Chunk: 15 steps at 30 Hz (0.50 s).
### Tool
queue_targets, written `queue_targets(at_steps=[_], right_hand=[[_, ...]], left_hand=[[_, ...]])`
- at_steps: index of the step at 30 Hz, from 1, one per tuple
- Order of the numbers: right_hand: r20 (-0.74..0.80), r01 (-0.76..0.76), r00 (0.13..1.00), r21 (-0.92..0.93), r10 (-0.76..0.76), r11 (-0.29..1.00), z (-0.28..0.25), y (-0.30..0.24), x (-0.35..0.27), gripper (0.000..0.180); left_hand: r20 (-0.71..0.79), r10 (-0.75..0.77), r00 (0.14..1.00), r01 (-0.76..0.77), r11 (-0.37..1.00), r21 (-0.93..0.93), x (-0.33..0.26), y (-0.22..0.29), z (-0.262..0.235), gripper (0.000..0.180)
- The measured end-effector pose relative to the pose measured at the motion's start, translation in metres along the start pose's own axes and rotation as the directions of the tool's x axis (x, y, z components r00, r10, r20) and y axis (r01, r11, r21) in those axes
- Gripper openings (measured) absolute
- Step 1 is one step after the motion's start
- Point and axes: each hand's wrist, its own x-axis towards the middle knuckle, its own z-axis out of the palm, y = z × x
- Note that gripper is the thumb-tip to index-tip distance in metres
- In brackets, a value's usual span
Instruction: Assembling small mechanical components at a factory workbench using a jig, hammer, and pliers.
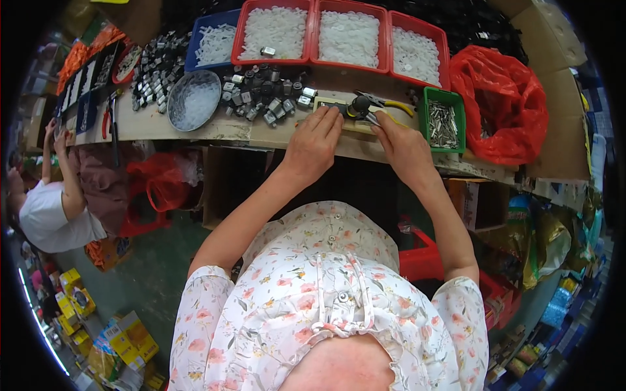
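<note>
At the table's near edge, my left hand [314, 144] has its fingers pressed together on a small black part [338, 108]. That part rests on a pale yellow block [358, 125]. Across from it, my right hand [407, 151] is closed in a pinch at the block's right side. A thin, shiny piece shows at those fingertips, too small to name. Between my hands stands a round black knob-like piece [360, 104]. Just behind lie pliers with yellow handles [398, 105]. Left of my left hand is a pile of small black-and-metal parts [264, 91].
Red trays [312, 62] of white plastic pieces line the back, beside a blue tray [191, 55]. A metal bowl [175, 107] stands left; a green bin [427, 120] of metal pins and a red bag [521, 104] stand right. Another person [52, 212] sits far left.
</note>
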Motion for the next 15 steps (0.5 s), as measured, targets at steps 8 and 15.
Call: queue_targets(at_steps=[8, 15], right_hand=[[-0.362, 0.024, 0.932, 0.113, 0.019, 0.993, -0.009, 0.019, -0.025, 0.027], [-0.33, -0.056, 0.94, 0.092, 0.083, 0.994, -0.018, 0.021, -0.034, 0.028]], left_hand=[[-0.022, 0.075, 0.997, -0.077, 0.993, -0.087, 0.017, 0.001, 0.014, 0.029], [-0.029, 0.12, 0.992, -0.121, 0.992, -0.038, 0.015, -0.002, 0.016, 0.031]])
